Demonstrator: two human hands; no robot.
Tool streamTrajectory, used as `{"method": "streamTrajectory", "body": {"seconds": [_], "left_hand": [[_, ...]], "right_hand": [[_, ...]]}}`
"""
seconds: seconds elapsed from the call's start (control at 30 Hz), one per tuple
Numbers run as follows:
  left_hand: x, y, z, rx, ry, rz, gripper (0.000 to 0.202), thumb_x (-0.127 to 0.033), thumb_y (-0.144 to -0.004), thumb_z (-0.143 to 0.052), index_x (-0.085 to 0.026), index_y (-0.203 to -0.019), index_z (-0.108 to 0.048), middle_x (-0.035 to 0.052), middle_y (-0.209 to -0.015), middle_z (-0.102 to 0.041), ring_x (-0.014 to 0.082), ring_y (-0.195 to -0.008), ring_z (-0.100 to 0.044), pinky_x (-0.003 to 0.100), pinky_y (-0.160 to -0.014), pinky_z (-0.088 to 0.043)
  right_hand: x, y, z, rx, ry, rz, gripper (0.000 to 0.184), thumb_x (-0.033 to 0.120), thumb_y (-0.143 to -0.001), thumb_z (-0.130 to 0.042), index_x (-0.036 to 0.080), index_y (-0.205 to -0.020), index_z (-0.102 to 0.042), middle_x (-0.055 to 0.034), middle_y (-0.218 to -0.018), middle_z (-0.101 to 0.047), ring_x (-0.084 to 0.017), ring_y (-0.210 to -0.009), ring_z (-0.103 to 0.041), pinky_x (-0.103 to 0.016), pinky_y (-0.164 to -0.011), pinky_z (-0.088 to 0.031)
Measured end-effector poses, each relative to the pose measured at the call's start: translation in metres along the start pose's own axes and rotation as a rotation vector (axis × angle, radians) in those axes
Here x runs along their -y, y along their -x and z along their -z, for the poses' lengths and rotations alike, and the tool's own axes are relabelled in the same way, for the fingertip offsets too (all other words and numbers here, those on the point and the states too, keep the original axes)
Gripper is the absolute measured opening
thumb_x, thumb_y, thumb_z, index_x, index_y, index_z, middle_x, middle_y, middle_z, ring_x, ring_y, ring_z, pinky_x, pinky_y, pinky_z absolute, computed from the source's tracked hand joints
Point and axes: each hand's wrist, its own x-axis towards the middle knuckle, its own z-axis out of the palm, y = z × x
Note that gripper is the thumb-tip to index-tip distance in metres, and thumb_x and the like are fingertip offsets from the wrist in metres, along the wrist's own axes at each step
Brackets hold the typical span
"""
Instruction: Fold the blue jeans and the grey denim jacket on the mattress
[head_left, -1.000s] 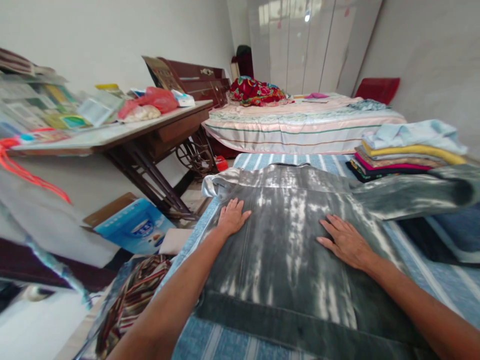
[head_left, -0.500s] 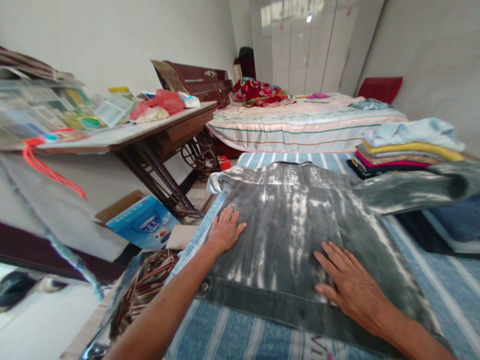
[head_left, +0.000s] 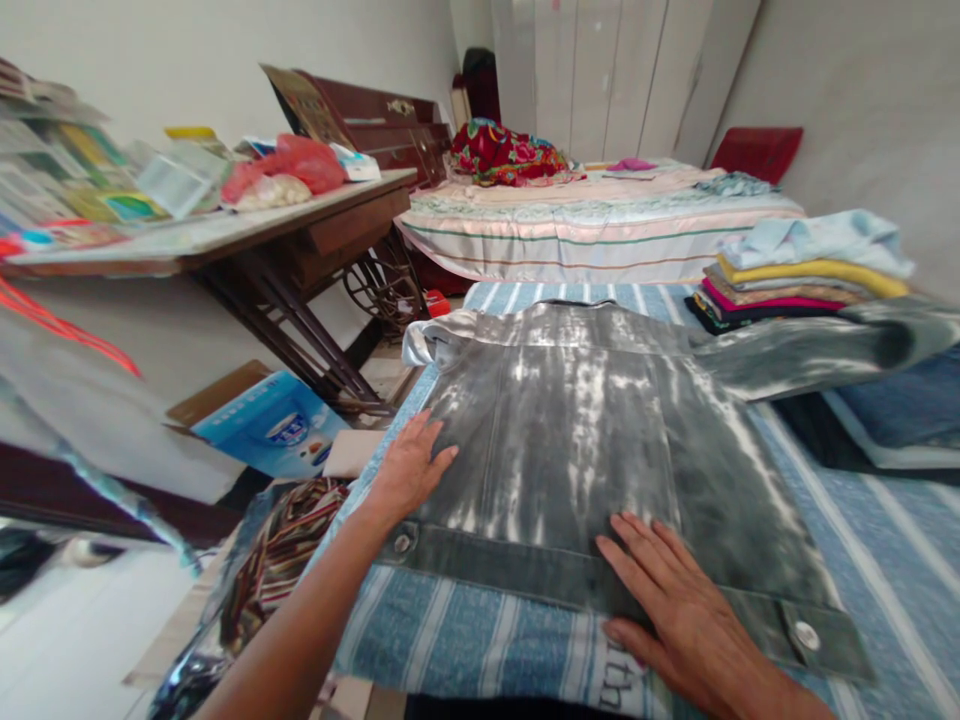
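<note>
A grey-green denim jacket with whitish faded streaks lies back side up on a blue striped bedsheet. Its right sleeve stretches out to the right, while the left sleeve is mostly out of sight, with a pale bit at the shoulder. My left hand rests on the jacket's left edge with fingers spread. Over the lower hem, right of the middle, my right hand lies flat, its fingers on the cloth and the thumb near the hem's lower edge. Neither hand grips anything.
A stack of folded clothes stands at the right, with folded jeans nearer me. On the left are a cluttered table, a blue box and striped cloth. A second bed stands behind.
My left hand has slid toward the jacket's left edge. My right hand has moved down to the hem, and the buttoned tab at the lower right now shows. The view has tilted slightly.
</note>
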Motion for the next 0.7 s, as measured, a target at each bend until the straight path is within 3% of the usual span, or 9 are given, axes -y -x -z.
{"method": "streamTrajectory", "body": {"seconds": [0.1, 0.2, 0.33, 0.43, 0.5, 0.57, 0.63, 0.7], "left_hand": [[0.015, 0.015, 0.013, 0.013, -0.007, 0.133, 0.047, -0.041, -0.083, -0.046, -0.012, -0.12, -0.054, 0.0142, -0.13, -0.054, 0.0255, -0.125, -0.046, 0.036, -0.105, -0.035], [0.022, 0.032, 0.026, 0.098, 0.033, 0.316, 0.047, -0.042, -0.081, -0.047, -0.014, -0.118, -0.055, 0.0106, -0.113, -0.065, 0.024, -0.104, -0.061, 0.033, -0.091, -0.046], [0.025, 0.044, 0.038, 0.149, 0.172, 0.445, 0.049, -0.045, -0.075, -0.05, -0.016, -0.113, -0.058, 0.0042, -0.089, -0.07, 0.0214, -0.086, -0.066, 0.026, -0.075, -0.048], [0.028, 0.046, 0.041, 0.152, 0.313, 0.506, 0.048, -0.048, -0.068, -0.054, -0.017, -0.104, -0.061, 0.0003, -0.075, -0.068, 0.0204, -0.078, -0.065, 0.024, -0.066, -0.047], [0.03, 0.046, 0.042, 0.186, 0.436, 0.558, 0.046, -0.05, -0.065, -0.056, -0.019, -0.099, -0.062, -0.0022, -0.068, -0.066, 0.0201, -0.074, -0.064, 0.024, -0.06, -0.045], [0.032, 0.046, 0.043, 0.236, 0.555, 0.635, 0.047, -0.053, -0.063, -0.057, -0.021, -0.097, -0.062, -0.0042, -0.063, -0.065, 0.0202, -0.07, -0.062, 0.024, -0.055, -0.043], [0.032, 0.044, 0.045, 0.273, 0.633, 0.702, 0.051, -0.057, -0.058, -0.06, -0.023, -0.096, -0.062, -0.0058, -0.061, -0.064, 0.02, -0.069, -0.06, 0.024, -0.053, -0.041], [0.029, 0.042, 0.048, 0.285, 0.687, 0.739, 0.054, -0.06, -0.053, -0.063, -0.024, -0.093, -0.063, -0.0065, -0.061, -0.065, 0.0194, -0.069, -0.06, 0.024, -0.052, -0.04]], "right_hand": [[0.002, 0.003, 0.001, -0.043, 0.019, 0.059, 0.053, 0.034, -0.083, -0.057, 0.019, -0.133, -0.048, -0.0111, -0.139, -0.045, -0.028, -0.129, -0.041, -0.047, -0.102, -0.041], [0.007, 0.004, 0.001, -0.081, -0.005, 0.105, 0.042, 0.027, -0.084, -0.057, 0.019, -0.125, -0.056, -0.0105, -0.135, -0.051, -0.027, -0.126, -0.045, -0.045, -0.102, -0.042], [0.012, 0.004, 0.008, -0.108, -0.074, 0.087, 0.036, 0.022, -0.084, -0.055, 0.02, -0.12, -0.06, -0.009, -0.131, -0.055, -0.026, -0.124, -0.047, -0.044, -0.104, -0.041], [-0.001, 0.011, 0.017, -0.122, -0.099, 0.0, 0.036, 0.027, -0.085, -0.055, 0.022, -0.12, -0.058, -0.0075, -0.13, -0.056, -0.025, -0.122, -0.049, -0.044, -0.103, -0.042], [-0.024, 0.021, 0.025, -0.167, -0.066, -0.211, 0.035, 0.035, -0.087, -0.05, 0.022, -0.119, -0.058, -0.0089, -0.124, -0.06, -0.025, -0.117, -0.053, -0.044, -0.1, -0.044], [-0.053, 0.036, 0.035, -0.188, 0.013, -0.542, 0.041, 0.045, -0.087, -0.042, 0.02, -0.116, -0.059, -0.0123, -0.114, -0.064, -0.028, -0.108, -0.059, -0.046, -0.093, -0.047], [-0.083, 0.053, 0.045, -0.117, 0.079, -0.87, 0.054, 0.055, -0.083, -0.039, 0.016, -0.113, -0.06, -0.015, -0.103, -0.067, -0.034, -0.095, -0.063, -0.05, -0.08, -0.05], [-0.106, 0.066, 0.052, -0.018, 0.014, -1.09, 0.057, 0.058, -0.076, -0.042, 0.017, -0.109, -0.061, -0.0119, -0.086, -0.069, -0.033, -0.078, -0.065, -0.048, -0.07, -0.051]]}}
